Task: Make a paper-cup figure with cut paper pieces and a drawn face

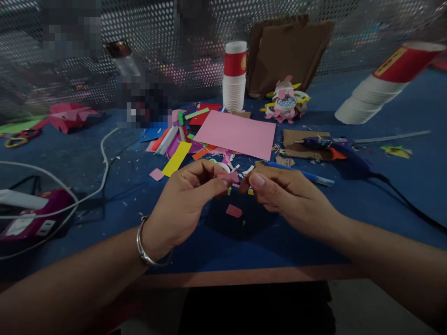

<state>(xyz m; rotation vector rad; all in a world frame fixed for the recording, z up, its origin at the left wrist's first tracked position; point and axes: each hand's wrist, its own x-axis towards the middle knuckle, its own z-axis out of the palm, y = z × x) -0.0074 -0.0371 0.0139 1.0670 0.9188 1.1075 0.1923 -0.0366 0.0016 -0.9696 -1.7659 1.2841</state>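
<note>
Both my hands meet above the blue table (pixel 87 163), pinching a small pink paper piece (pixel 231 177) between them. My left hand (pixel 185 204), with a silver bangle at the wrist, has its fingers curled and thumb pressed to the piece. My right hand (pixel 286 195) pinches the other end with thumb and forefinger. A second small pink scrap (pixel 233 211) lies on the table just below the hands. A pink paper sheet (pixel 237 134) lies flat behind them, beside a pile of coloured paper strips (pixel 174 144).
A stack of paper cups (pixel 234 77) stands at the back; another stack (pixel 384 83) lies tipped at right. A decorated cup (pixel 285 103), cardboard (pixel 286 56), glue gun (pixel 335 151) with cord, blue pen (pixel 300 173), white cable (pixel 104 158) and scissors (pixel 17 138) surround the work spot.
</note>
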